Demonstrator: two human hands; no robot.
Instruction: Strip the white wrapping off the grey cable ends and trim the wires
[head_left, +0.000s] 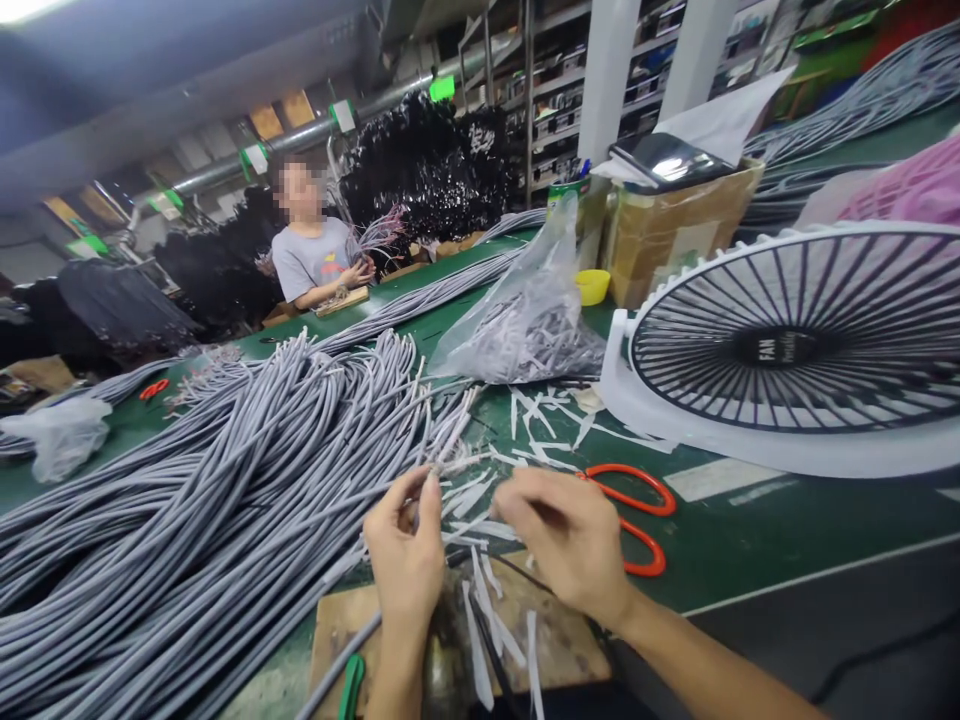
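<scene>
At the left edge of the green tabletop (750, 560), a crumpled clear bag (67, 437) lies near the small red-handled scissors (154, 389). A large bundle of grey cables (195, 480) spreads from the near left toward the middle, many of its ends pointing to the far side. Beyond it, a person in a grey T-shirt (311, 260) holds a bunch of thin wires (379, 235) in front of the chest.

At the near side, a green handle (351, 688) lies at the left part of a worn wooden board (559, 650). One grey cable (341, 665) rises past this handle to the left hand (429, 480), whose thumb and forefinger are together; the cable runs up behind the wrist and seems held in the hand, its end hard to make out. White strips (480, 600) lie scattered on the board and on the tabletop beyond. Farther off stands a clear bag full of strips (525, 335).

The right hand (504, 502) hovers just right of the left one, apart from it, fingers curled; its fingertips are blurred, so whether they grip anything I cannot tell. Just right of it lie the large orange-handled scissors (641, 490). Beyond are a yellow ring-shaped piece (592, 287) and a cardboard box (660, 235), and at the right a white fan (780, 350).
</scene>
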